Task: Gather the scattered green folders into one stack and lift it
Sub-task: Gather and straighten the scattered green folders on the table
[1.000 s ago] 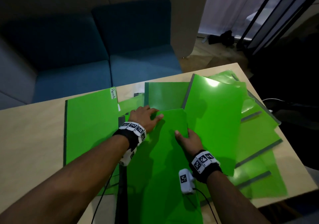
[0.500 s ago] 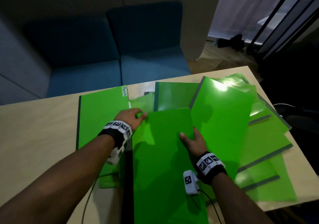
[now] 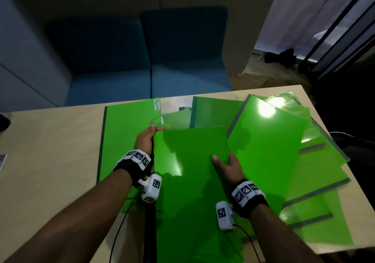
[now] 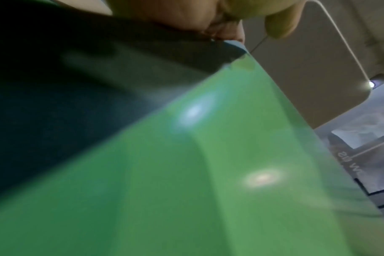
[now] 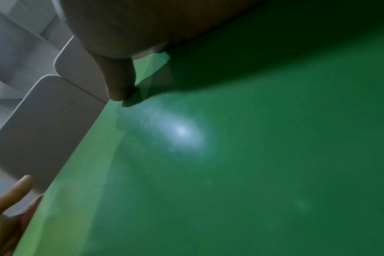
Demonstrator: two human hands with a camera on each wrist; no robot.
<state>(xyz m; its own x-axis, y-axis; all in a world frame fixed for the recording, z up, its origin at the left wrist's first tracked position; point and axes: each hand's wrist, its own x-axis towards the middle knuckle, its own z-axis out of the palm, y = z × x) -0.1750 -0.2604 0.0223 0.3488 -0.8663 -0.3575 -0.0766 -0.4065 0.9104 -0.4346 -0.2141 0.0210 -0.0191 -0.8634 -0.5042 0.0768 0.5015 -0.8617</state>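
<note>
Both hands grip one green folder (image 3: 190,173) between them: left hand (image 3: 144,139), right hand (image 3: 228,166).

held folder (image 3: 192,181): near end cut off | right hand (image 3: 229,166): fingers hidden beneath

Both forearms were bare; each wrist wore a black band (image 3: 129,166) topped with white checker-marked blocks, a small white tagged camera (image 3: 151,187) beneath, apparently cabled
</note>
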